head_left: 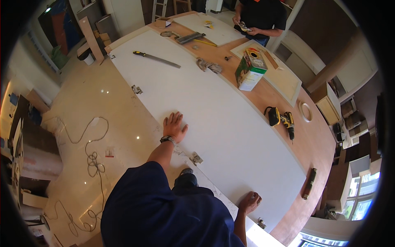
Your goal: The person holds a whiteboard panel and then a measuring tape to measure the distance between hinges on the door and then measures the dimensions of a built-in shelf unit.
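A long white door panel lies flat across the wooden worktop. My left hand rests on it with the palm down and fingers stretched out, close to the near edge. Farther right, my right hand touches the panel with its fingers curled in; whatever they may hold is hidden. Metal hinges sit along the near edge: one beyond my left hand, one between my hands, and one beside my right hand. A file with a black and yellow handle lies at the panel's far left.
On the brown worktop stand a green-and-white tin and a yellow-black cordless drill, near a pale ring. A rag lies at the panel's edge. Another person handles something small. A cable loops over the floor.
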Action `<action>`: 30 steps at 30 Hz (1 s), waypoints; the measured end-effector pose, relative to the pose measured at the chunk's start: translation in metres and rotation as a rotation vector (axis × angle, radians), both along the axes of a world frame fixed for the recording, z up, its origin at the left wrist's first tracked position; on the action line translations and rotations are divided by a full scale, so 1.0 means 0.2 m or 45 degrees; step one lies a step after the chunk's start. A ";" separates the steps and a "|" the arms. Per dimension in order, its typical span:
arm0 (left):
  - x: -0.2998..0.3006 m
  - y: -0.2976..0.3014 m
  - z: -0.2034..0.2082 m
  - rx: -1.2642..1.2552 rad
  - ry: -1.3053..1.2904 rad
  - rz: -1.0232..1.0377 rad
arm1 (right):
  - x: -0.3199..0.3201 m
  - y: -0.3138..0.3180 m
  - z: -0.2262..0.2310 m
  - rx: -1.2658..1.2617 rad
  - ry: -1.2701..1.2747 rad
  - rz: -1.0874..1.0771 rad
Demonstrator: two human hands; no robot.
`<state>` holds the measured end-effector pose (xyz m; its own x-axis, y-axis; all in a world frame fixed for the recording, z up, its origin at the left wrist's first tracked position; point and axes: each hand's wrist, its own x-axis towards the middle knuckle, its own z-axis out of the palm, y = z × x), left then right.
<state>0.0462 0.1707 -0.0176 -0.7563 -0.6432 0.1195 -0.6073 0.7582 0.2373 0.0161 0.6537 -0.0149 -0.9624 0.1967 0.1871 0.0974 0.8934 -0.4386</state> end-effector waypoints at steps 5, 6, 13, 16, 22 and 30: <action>-0.01 0.00 0.01 0.001 -0.003 -0.012 | 0.00 0.00 0.00 -0.025 -0.035 -0.017; -0.01 0.00 0.00 0.001 -0.005 -0.011 | 0.00 0.00 0.01 -0.019 -0.040 -0.020; 0.00 0.00 -0.03 -0.015 0.031 -0.003 | 0.00 0.01 -0.01 -0.012 -0.035 -0.015; 0.00 0.00 -0.03 -0.029 0.045 -0.007 | 0.01 0.01 -0.01 -0.011 0.005 0.001; -0.02 0.00 -0.04 -0.067 0.063 -0.023 | 0.00 0.00 0.00 0.020 0.024 -0.031; -0.02 0.00 -0.05 -0.084 0.070 -0.020 | -0.02 0.03 -0.03 -0.036 -0.035 -0.050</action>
<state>0.0417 0.1697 -0.0276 -0.7574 -0.6208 0.2026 -0.5828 0.7825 0.2191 0.0127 0.6590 -0.0210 -0.9586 0.2390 0.1547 0.1441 0.8760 -0.4603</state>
